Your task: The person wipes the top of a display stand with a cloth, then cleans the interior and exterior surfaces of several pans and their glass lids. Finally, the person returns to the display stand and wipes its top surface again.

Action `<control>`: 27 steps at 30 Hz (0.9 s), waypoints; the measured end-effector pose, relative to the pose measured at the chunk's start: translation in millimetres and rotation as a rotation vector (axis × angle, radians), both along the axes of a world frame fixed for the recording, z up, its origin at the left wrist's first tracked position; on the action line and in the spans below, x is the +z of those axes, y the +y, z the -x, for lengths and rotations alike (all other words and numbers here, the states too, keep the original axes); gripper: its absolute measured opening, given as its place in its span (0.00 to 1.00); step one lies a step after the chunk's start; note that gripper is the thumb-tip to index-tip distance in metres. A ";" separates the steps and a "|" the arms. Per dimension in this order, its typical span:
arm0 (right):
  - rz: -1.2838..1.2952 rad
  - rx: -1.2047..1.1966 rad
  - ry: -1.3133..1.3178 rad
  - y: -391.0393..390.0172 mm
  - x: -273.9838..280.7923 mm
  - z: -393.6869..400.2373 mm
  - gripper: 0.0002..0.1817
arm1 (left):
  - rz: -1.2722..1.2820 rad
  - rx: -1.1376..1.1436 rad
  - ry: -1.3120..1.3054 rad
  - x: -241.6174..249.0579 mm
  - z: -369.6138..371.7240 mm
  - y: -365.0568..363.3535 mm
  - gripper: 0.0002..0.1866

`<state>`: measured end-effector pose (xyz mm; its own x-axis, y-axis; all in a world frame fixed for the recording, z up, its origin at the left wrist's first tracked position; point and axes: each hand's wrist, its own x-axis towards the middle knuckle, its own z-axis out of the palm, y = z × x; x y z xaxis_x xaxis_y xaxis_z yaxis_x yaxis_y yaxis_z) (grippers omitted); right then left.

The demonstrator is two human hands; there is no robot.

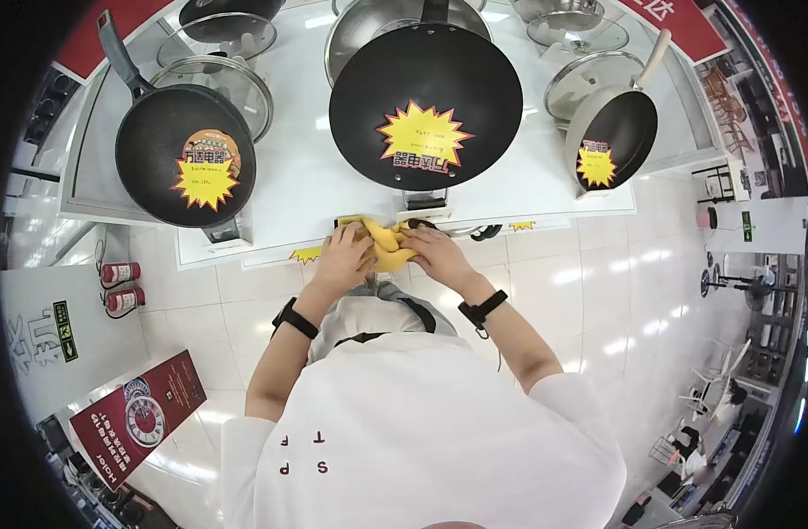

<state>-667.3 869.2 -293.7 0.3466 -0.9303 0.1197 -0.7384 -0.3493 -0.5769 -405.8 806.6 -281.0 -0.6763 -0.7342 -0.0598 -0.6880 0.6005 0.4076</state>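
Observation:
A yellow cloth (388, 251), bunched and twisted, is at the front edge of the white display table (298, 189). My left hand (340, 257) grips its left end, fingers bent into the fabric. On the other end, the fingers of my right hand (441, 256) are closed over the cloth. Just beyond both hands stands a large black wok (426, 79), tilted up, with a yellow starburst price tag (424, 135) on its inside. Close to my right fingers lies a dark rounded part whose kind I cannot make out.
A black frying pan (152, 154) with a grey handle leans at the left. A cream-sided pan (629, 132) stands at the right. Glass lids (254, 97) sit behind them. Fire extinguishers (122, 301) and a red Haier sign (139, 419) are on the left side.

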 end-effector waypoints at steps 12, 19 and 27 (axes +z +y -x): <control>-0.062 -0.184 -0.128 10.2 6.1 22.0 0.20 | 0.018 -0.128 0.142 -4.1 -5.6 -4.3 0.22; -0.109 -0.279 -0.093 5.6 9.9 -9.0 0.20 | 0.057 -0.014 0.191 -19.9 -29.1 -9.7 0.32; -0.086 -0.501 -0.064 25.2 5.7 -11.6 0.18 | 0.133 -0.185 0.091 -20.2 -21.9 -18.0 0.39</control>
